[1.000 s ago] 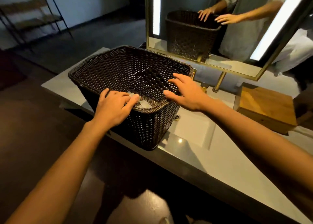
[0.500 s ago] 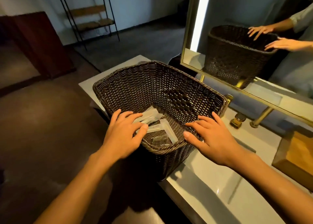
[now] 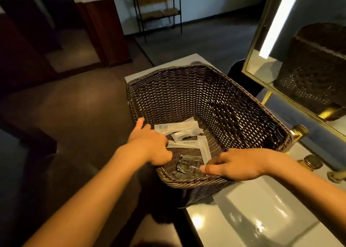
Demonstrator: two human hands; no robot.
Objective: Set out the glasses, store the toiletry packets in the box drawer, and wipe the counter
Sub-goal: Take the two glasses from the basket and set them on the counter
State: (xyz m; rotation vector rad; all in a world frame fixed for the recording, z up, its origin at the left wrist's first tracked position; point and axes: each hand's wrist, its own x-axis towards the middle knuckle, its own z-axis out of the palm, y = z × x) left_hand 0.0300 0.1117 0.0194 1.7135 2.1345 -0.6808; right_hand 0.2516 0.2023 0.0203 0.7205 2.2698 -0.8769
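Both hands are inside the basket [image 3: 234, 104]: my left hand [image 3: 149, 145] curls loosely over the white toiletry packets [image 3: 179, 127], whether pinching one I cannot tell; my right hand [image 3: 241, 164] lies open, fingertips touching the clear glasses [image 3: 189, 165], not gripping. Changed: a second ago both hands rested on the rim; they have since dropped in, so unloading begins. Basket contents: several packets, glassware near the front wall. It stands on the counter [image 3: 262, 218], by the brass tap [image 3: 299, 130] and mirror [image 3: 309, 59]. Nothing is out yet.

Both hands [image 3: 149, 144] [image 3: 241, 164] forward, fingers curled
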